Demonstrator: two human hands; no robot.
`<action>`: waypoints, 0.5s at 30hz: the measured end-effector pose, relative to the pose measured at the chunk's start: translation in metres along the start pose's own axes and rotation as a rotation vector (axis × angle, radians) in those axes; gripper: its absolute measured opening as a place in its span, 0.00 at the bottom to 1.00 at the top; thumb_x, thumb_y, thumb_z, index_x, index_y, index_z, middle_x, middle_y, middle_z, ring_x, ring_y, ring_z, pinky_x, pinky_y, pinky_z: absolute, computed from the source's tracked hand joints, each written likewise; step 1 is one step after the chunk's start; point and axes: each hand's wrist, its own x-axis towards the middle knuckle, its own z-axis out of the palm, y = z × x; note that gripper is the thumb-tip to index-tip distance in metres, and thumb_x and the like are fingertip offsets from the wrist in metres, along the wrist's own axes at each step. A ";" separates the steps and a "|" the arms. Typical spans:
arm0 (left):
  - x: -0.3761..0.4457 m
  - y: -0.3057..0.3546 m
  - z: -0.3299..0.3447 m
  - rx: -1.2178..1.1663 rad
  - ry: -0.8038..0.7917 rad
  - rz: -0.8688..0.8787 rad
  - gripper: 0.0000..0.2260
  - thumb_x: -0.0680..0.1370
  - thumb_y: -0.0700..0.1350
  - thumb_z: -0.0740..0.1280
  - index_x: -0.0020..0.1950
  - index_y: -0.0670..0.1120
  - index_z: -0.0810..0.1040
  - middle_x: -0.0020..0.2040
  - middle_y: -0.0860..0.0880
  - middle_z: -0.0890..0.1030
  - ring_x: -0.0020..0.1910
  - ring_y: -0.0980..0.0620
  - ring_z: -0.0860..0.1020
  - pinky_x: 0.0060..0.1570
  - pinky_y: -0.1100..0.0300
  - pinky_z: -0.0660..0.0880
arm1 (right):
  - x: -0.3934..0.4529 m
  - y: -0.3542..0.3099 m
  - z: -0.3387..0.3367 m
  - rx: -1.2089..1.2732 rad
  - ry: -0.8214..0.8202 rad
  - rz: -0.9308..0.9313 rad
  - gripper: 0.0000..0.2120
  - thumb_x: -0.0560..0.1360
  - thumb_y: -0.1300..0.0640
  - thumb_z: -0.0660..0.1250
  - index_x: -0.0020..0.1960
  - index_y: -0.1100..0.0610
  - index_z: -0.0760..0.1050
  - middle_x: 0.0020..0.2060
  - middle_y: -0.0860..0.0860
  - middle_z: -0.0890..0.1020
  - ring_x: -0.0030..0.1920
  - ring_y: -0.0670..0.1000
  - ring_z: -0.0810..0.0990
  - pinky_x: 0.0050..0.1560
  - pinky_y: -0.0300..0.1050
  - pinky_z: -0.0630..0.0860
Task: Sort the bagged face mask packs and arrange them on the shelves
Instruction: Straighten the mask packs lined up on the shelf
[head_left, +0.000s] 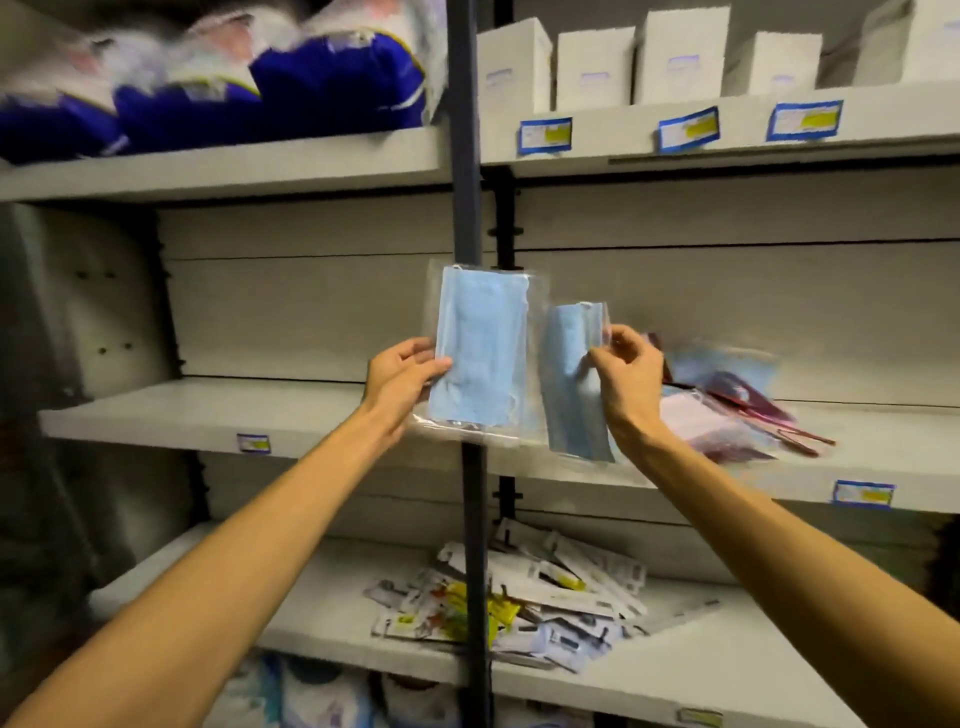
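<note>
Both forearms reach in: my left hand (402, 376) pinches one blue mask pack (480, 345), my right hand (626, 376) another (569, 384), mid-sort; next, stacking them at nine o'clock on the middle shelf (208, 415).

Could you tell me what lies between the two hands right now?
In the head view, two bagged blue mask packs: the left hand holds one, the right hand pinches the other.

The purple-and-white bagged goods on the top left shelf (208, 98) are smeared by blur and cut off by the top edge. The pile of pink and dark red bagged packs (727, 410) is blurred, its count unclear. Print on the blue-bordered shelf labels (688, 129) is too small to read.
</note>
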 end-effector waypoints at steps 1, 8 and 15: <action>0.000 -0.003 -0.019 0.028 0.045 -0.006 0.11 0.76 0.34 0.72 0.56 0.43 0.80 0.49 0.48 0.86 0.45 0.53 0.85 0.45 0.59 0.82 | -0.008 0.001 0.019 -0.002 -0.044 0.015 0.09 0.63 0.68 0.66 0.39 0.56 0.76 0.32 0.43 0.80 0.34 0.42 0.76 0.35 0.36 0.73; 0.023 -0.037 -0.152 0.231 0.312 -0.125 0.06 0.74 0.34 0.72 0.43 0.44 0.79 0.41 0.47 0.82 0.41 0.49 0.80 0.39 0.61 0.79 | -0.029 0.035 0.143 -0.006 -0.234 0.104 0.10 0.68 0.71 0.67 0.45 0.59 0.77 0.40 0.57 0.82 0.42 0.53 0.83 0.44 0.57 0.82; 0.092 -0.075 -0.268 0.361 0.452 -0.230 0.08 0.74 0.34 0.71 0.50 0.45 0.81 0.53 0.43 0.84 0.42 0.50 0.82 0.34 0.61 0.79 | -0.009 0.105 0.277 0.100 -0.343 0.254 0.21 0.72 0.71 0.67 0.61 0.56 0.71 0.51 0.55 0.81 0.49 0.57 0.83 0.40 0.51 0.84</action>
